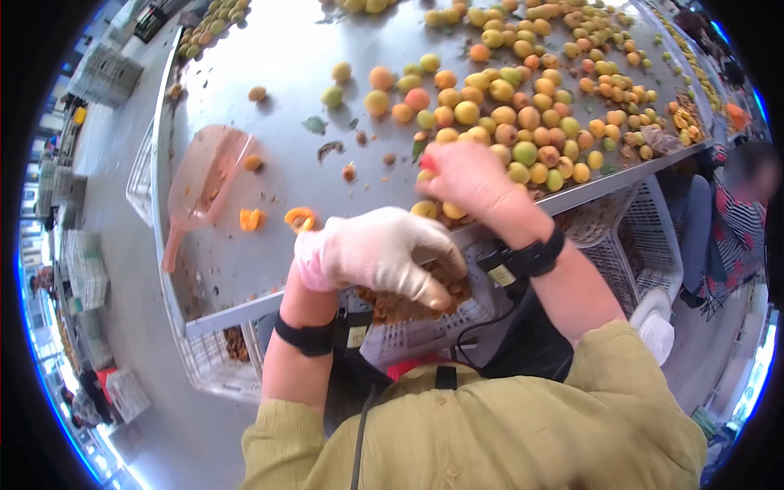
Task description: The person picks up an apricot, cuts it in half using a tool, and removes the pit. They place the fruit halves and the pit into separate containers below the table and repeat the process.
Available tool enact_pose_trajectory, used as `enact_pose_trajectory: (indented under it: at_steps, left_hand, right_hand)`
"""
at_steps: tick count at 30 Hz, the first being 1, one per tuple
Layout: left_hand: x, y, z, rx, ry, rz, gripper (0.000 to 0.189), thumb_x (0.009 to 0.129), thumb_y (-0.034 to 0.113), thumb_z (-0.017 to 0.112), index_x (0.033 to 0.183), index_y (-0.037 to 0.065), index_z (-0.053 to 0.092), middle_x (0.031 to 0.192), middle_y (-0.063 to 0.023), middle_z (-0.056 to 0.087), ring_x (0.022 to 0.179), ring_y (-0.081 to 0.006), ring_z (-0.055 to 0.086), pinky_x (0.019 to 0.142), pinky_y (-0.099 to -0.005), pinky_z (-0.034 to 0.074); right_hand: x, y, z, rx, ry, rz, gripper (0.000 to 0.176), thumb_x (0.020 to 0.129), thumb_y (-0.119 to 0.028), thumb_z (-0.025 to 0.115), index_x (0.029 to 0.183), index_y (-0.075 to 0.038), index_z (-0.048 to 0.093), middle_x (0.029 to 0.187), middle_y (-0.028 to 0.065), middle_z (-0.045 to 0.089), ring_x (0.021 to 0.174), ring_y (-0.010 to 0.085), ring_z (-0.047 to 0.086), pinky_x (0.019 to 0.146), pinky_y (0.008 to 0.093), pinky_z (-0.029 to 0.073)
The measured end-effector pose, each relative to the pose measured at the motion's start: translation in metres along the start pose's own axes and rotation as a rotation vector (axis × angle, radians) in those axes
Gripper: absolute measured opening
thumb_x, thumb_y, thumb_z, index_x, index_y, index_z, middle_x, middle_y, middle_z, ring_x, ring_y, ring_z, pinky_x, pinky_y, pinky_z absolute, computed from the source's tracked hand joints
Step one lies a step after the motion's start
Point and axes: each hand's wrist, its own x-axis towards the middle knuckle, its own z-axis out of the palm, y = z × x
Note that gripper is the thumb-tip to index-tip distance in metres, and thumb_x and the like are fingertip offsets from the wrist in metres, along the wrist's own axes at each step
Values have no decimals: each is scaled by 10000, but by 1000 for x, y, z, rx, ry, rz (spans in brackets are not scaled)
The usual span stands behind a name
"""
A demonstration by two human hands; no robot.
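My left hand (388,249) wears a pale glove and hangs just past the near table edge. Its fingers and thumb are curved with a gap between them, above a crate (400,347) holding brown apricot pits (400,309). My bare right hand (474,180) is over the near edge of the apricot pile (490,114). Something red (429,162) shows at its fingertips; the fingers are blurred, and I cannot tell if they hold anything. Torn orange apricot pieces (300,219) lie on the metal table (286,171) close to my left wrist.
A pinkish scoop (204,184) rests at the table's left side. Leaves (314,125) and scraps lie around the middle. White crates (649,229) stand under the table to the right, and another person (739,220) sits beyond them. Stacked crates (106,73) line the floor at left.
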Motion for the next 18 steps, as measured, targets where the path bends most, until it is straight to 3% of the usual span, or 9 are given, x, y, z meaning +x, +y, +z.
enact_pose_trajectory:
  at_steps: [3, 6, 8, 9, 11, 12, 16, 17, 18]
  left_hand:
    - [1, -4, 2, -74, -29, -3, 370, 734, 242, 801, 1000, 23, 666, 920, -95, 673, 877, -186, 633, 806, -321, 501]
    - [0, 1, 0, -61, 70, -83, 399, 781, 322, 755, 988, -7, 665, 891, -85, 679, 832, -182, 639, 759, -304, 509]
    - [-1, -5, -4, -214, 354, -149, 405, 838, 356, 686, 974, -25, 661, 879, -94, 670, 780, -178, 630, 726, -295, 511]
    - [-1, -7, -6, -343, 546, -156, 411, 868, 369, 647, 967, -29, 656, 863, -97, 662, 742, -173, 622, 706, -293, 510]
    - [3, -17, -14, -581, 913, -131, 433, 914, 423, 562, 988, 1, 626, 802, -76, 622, 645, -147, 580, 654, -290, 504]
    - [9, -23, -17, -823, 1025, -26, 469, 927, 490, 515, 1031, 38, 586, 764, -39, 577, 592, -132, 549, 596, -284, 483]
    - [12, -28, -10, -966, 874, 107, 482, 931, 507, 502, 1082, 54, 567, 860, -25, 600, 652, -126, 569, 602, -276, 470]
    - [12, -33, -8, -1118, 811, 202, 438, 939, 457, 513, 1107, 55, 562, 924, -30, 607, 738, -131, 586, 664, -282, 486]
    - [12, -36, -8, -1267, 742, 294, 397, 948, 406, 524, 1132, 55, 557, 988, -34, 614, 823, -137, 602, 726, -287, 503]
  right_hand:
    - [-2, -1, 19, 62, 31, -36, 266, 748, -330, 650, 942, -149, 674, 886, 109, 684, 860, 296, 657, 749, 427, 512]
    - [-2, -3, 1, 205, -2, -8, 290, 734, -347, 640, 900, -109, 640, 852, 131, 676, 830, 329, 650, 714, 441, 502]
    - [4, 3, -7, 519, 226, -108, 394, 759, -411, 660, 926, -57, 621, 807, 173, 657, 799, 342, 645, 702, 422, 500]
    - [2, 1, -21, 693, 292, -131, 379, 782, -361, 685, 945, -30, 596, 785, 162, 641, 772, 325, 641, 685, 381, 496]
    - [6, -1, -26, 1182, 296, -143, 345, 805, -286, 698, 976, -22, 556, 772, 146, 620, 747, 302, 634, 665, 345, 485]
    - [6, 0, -26, 1179, 314, -140, 345, 805, -286, 698, 976, -22, 556, 772, 146, 620, 747, 302, 634, 665, 345, 485]
    - [3, -12, -17, 949, 404, -326, 377, 806, -285, 725, 1013, -40, 527, 779, 136, 613, 744, 274, 634, 658, 333, 479]
    - [0, -15, -16, 806, 473, -356, 396, 802, -303, 732, 1020, -47, 525, 788, 135, 617, 748, 270, 635, 657, 337, 478]
    - [-1, -18, -15, 837, 394, -304, 432, 792, -304, 745, 1063, -56, 517, 830, 142, 621, 786, 273, 638, 688, 338, 483]
